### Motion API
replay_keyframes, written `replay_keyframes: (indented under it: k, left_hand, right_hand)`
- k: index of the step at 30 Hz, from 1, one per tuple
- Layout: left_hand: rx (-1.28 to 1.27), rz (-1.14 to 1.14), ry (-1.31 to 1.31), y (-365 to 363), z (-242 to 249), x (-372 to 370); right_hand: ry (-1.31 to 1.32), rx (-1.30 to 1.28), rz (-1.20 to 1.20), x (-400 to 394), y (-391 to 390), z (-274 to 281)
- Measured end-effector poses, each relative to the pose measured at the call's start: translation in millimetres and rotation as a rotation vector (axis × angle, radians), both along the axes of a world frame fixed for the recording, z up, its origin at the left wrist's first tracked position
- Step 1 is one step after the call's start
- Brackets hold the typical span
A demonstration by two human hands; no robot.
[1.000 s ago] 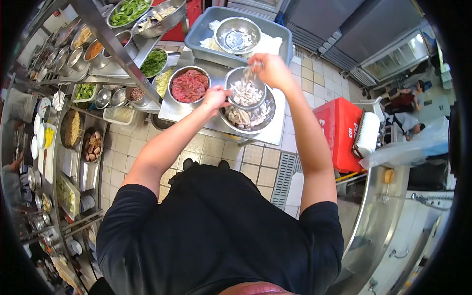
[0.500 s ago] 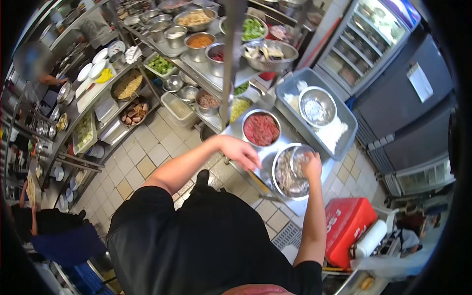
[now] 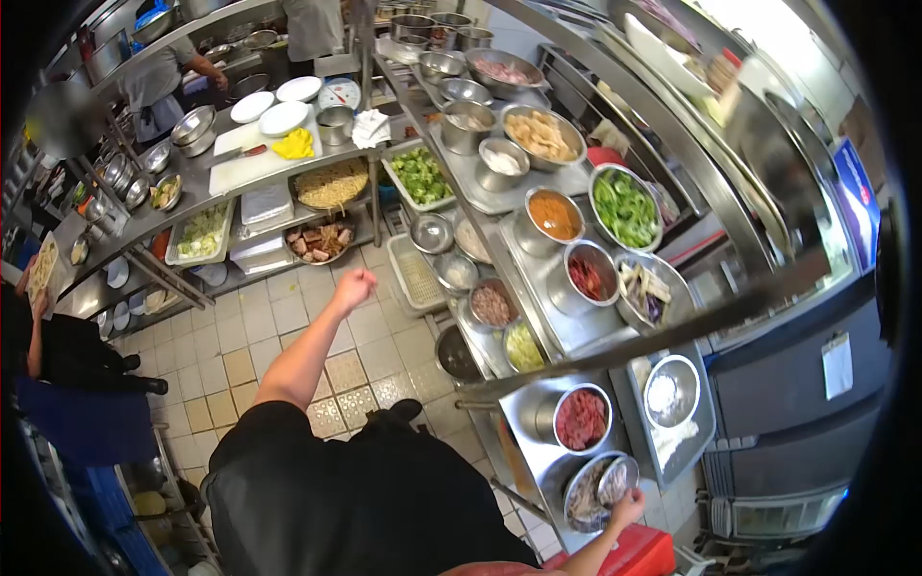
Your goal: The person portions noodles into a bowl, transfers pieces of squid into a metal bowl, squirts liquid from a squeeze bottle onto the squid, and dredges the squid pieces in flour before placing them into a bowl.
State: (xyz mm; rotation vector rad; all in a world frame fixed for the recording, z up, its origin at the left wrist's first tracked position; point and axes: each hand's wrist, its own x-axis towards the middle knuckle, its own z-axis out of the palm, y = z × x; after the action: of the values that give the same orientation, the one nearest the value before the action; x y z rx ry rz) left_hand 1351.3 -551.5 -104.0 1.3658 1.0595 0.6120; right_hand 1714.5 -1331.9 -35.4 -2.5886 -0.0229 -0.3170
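Note:
My left hand (image 3: 355, 287) is raised over the tiled floor, its fingers curled together; whether anything is in them is too small to tell. At the lower right, my right hand (image 3: 628, 507) grips the rim of a small metal bowl (image 3: 618, 480). That bowl is tilted inside a larger metal bowl (image 3: 584, 494) of greyish pieces, perhaps seafood. Just behind stands a round pot of red meat (image 3: 581, 419). A grey tub (image 3: 684, 462) beside it holds another metal bowl (image 3: 671, 392) and white food.
Metal shelves (image 3: 538, 322) with bowls of vegetables and sauces run along the right, crossed by a steel rail. A counter (image 3: 202, 182) with plates and a yellow cloth (image 3: 295, 144) lies at the back left. Co-workers stand at the left. A red box (image 3: 629, 557) is low right.
The view has swung left. My left hand has left the bowls and curled its fingers, out over the floor. My right hand still holds the small bowl in the larger one.

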Motion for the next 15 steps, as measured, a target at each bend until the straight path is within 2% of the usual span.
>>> replay_keyframes:
  k: [1, 3, 4, 5, 9, 11, 13, 15]
  left_hand:
    - [-0.061, 0.038, 0.087, 0, -10, -21]
    - [-0.203, 0.082, 0.077, -5, -25, -58]
    - [-0.274, 0.136, 0.059, -12, -32, -80]
    - [-0.24, 0.158, 0.107, -17, -33, -99]
    - [-0.136, 0.297, 0.231, -16, -50, -175]
    - [-0.005, 0.325, 0.313, 21, -54, -209]
    - [0.21, 0.448, 0.419, 65, -48, -247]
    - [0.34, 0.562, 0.5, 110, -12, -268]
  right_hand:
    - [0.013, 0.005, -0.069, -3, -6, -3]
    - [-0.034, -0.027, -0.137, 0, -34, -24]
    - [-0.045, -0.18, -0.224, 0, -33, -23]
    - [-0.094, -0.241, -0.215, 1, -19, -24]
    - [-0.176, -0.213, 0.131, -33, 104, -42]
    - [-0.137, -0.169, 0.315, -62, 183, -51]
    - [-0.072, -0.125, 0.494, -93, 265, -55]
    - [0.021, -0.092, 0.645, -128, 353, -53]
